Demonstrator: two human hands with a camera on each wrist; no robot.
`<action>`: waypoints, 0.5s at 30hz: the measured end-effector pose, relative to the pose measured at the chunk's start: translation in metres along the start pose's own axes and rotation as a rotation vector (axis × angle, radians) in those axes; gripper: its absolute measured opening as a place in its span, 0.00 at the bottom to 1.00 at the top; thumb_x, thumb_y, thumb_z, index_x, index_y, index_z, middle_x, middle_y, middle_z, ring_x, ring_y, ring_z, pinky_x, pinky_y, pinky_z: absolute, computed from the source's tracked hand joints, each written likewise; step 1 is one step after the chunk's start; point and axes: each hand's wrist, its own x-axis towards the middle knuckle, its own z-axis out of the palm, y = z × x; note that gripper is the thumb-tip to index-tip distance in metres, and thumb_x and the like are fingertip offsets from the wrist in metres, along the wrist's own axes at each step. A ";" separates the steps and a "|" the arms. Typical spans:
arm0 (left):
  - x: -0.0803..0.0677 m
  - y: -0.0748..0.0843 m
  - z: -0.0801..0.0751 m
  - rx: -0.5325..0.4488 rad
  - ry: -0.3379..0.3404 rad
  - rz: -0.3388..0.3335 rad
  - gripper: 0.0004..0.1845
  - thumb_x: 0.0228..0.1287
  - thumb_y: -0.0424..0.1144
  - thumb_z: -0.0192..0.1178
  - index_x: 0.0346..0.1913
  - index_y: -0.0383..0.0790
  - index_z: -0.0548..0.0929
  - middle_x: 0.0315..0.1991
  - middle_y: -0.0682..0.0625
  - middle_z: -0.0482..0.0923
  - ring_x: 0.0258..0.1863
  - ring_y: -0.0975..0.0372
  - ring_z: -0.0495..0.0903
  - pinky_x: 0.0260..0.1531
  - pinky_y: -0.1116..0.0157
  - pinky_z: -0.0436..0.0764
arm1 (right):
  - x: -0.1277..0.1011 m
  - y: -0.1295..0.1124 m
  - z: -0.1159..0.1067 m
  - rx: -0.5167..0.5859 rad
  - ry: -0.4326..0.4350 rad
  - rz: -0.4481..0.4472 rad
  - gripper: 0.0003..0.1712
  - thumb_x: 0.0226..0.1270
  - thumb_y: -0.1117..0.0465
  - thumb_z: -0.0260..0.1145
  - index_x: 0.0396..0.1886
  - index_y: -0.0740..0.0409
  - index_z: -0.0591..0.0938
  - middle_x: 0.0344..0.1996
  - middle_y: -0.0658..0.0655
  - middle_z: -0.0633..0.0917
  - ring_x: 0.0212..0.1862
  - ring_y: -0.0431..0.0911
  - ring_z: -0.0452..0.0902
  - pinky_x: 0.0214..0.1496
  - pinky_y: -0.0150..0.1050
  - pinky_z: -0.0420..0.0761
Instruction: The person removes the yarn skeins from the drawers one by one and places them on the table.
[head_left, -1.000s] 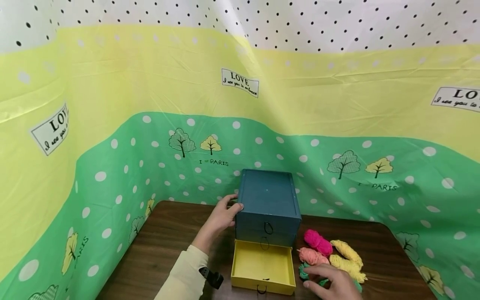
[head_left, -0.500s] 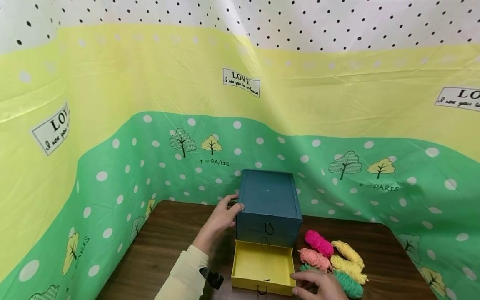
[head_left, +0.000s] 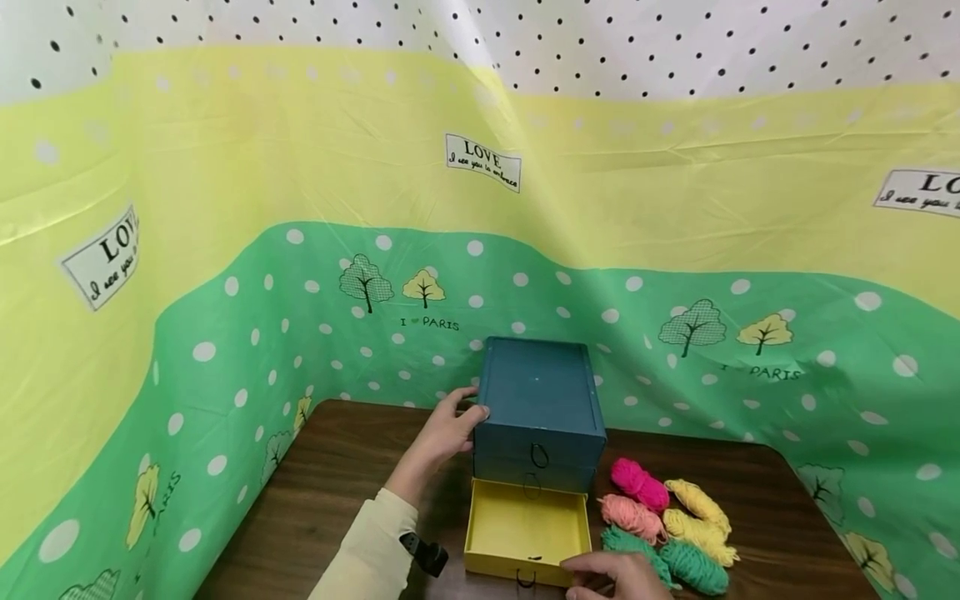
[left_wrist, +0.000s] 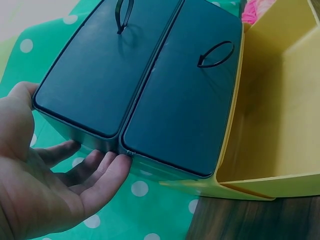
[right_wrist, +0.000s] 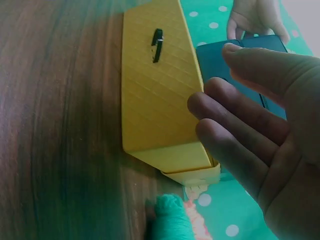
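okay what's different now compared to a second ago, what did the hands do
The right hand slid left, off the green yarn bundles it was covering, to the front right corner of the open yellow drawer; its fingers are straight and it holds nothing. Both green bundles now lie uncovered. The left hand stays on the left side of the blue drawer box, and the pink, orange and yellow yarn has not moved.
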 end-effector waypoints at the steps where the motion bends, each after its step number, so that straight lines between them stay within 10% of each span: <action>1: 0.000 0.000 0.000 -0.001 -0.002 0.003 0.36 0.73 0.52 0.60 0.78 0.44 0.64 0.69 0.37 0.68 0.62 0.45 0.77 0.55 0.43 0.81 | 0.001 0.001 0.001 0.011 -0.010 0.007 0.14 0.74 0.64 0.66 0.53 0.66 0.87 0.37 0.44 0.90 0.37 0.33 0.85 0.34 0.35 0.85; 10: -0.003 0.003 0.001 -0.010 0.001 0.009 0.37 0.73 0.52 0.60 0.78 0.43 0.64 0.69 0.36 0.68 0.62 0.45 0.77 0.55 0.41 0.81 | 0.009 0.011 0.007 0.017 -0.085 -0.045 0.15 0.74 0.64 0.65 0.55 0.67 0.86 0.39 0.62 0.91 0.40 0.33 0.86 0.36 0.34 0.85; 15: -0.004 0.002 0.001 -0.026 -0.002 0.006 0.37 0.73 0.52 0.60 0.79 0.42 0.63 0.70 0.36 0.68 0.62 0.44 0.77 0.56 0.39 0.79 | 0.013 0.062 0.016 -0.009 -0.146 -0.060 0.20 0.71 0.58 0.70 0.61 0.52 0.85 0.42 0.49 0.91 0.43 0.32 0.85 0.38 0.32 0.84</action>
